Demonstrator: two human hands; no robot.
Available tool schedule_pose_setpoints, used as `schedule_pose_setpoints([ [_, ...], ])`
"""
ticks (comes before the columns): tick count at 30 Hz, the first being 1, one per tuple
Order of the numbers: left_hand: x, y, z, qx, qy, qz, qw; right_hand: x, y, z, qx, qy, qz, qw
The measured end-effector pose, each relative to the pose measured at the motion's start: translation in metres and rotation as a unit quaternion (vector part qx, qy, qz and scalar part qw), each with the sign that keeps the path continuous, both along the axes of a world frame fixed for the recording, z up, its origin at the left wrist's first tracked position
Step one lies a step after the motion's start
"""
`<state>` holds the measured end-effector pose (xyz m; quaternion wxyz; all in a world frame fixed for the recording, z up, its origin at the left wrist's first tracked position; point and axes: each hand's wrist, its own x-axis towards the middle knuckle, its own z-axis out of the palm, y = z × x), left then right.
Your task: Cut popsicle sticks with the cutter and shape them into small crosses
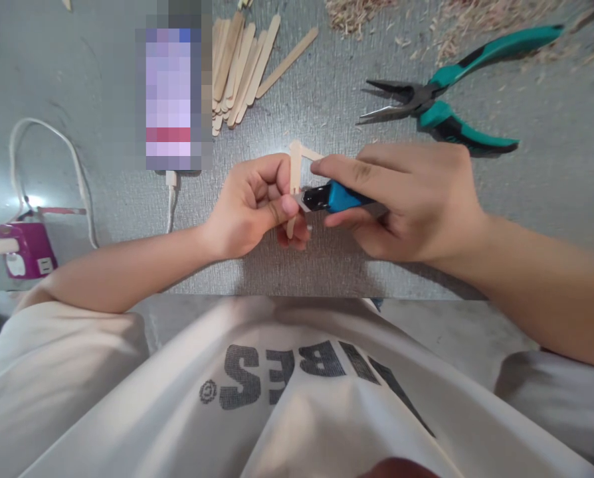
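Note:
My left hand (254, 206) is closed on a small piece made of wooden craft sticks (296, 166), held upright above the grey table (327, 99). My right hand (411, 199) grips a blue and black utility knife (334, 197). Its tip rests against the stick, right by my left thumb. The forefinger of my right hand lies along the top of the knife.
A pile of loose craft sticks (242, 63) lies at the back, beside a phone (170, 93) on a white cable. Teal long-nose pliers (441, 99) lie at the back right, with wood shavings (357, 13) behind them. A purple plug block (25, 249) sits at the left edge.

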<state>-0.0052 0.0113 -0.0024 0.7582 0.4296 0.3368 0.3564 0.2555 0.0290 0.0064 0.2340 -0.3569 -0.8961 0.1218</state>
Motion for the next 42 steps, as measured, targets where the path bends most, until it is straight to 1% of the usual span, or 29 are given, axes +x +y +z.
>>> schedule_pose_setpoints([
  [3,0.001,-0.001,-0.001,-0.011,-0.008,0.010,1.000,0.003,0.006,-0.006,0.015,0.009,-0.003,1.000],
  [6,0.000,-0.001,-0.001,-0.009,-0.030,0.010,0.999,0.006,0.012,-0.008,0.010,0.012,0.017,1.000],
  [9,0.000,0.000,-0.001,-0.012,-0.039,0.004,0.999,0.008,0.013,-0.006,0.032,0.007,0.014,0.999],
  [12,0.001,0.000,0.000,-0.020,-0.022,0.020,0.999,0.008,0.012,-0.002,0.048,-0.008,-0.010,0.999],
  [15,0.003,0.001,0.000,-0.025,-0.007,0.033,0.999,0.009,0.012,-0.001,0.047,-0.015,0.004,0.999],
  [17,0.003,0.002,0.001,-0.030,-0.010,0.028,0.999,0.010,0.014,-0.003,0.045,-0.018,0.014,0.999],
  [21,0.002,0.002,0.001,-0.033,-0.021,0.017,0.999,0.011,0.015,-0.005,0.069,-0.011,0.019,0.997],
  [26,-0.001,0.001,-0.004,-0.032,-0.018,0.013,0.999,0.011,0.016,-0.006,0.047,-0.037,-0.013,0.998],
  [30,0.000,0.001,-0.005,-0.033,-0.021,0.021,0.999,0.009,0.017,-0.010,0.105,-0.012,-0.019,0.994],
  [32,0.001,0.002,-0.003,-0.028,-0.033,0.027,0.999,0.009,0.017,-0.009,0.123,-0.005,-0.031,0.992],
  [34,0.003,0.003,0.000,-0.025,-0.043,0.034,0.998,0.009,0.017,-0.006,0.120,-0.005,-0.043,0.992],
  [37,0.003,0.003,0.008,-0.038,-0.027,0.044,0.998,0.010,0.018,-0.002,0.124,-0.009,-0.032,0.992],
  [39,0.003,0.002,0.013,-0.049,-0.005,0.047,0.998,0.010,0.018,0.000,0.107,-0.017,-0.014,0.994],
  [42,0.002,0.002,0.017,-0.056,0.016,0.046,0.997,0.010,0.018,0.001,0.060,-0.037,0.005,0.998],
])
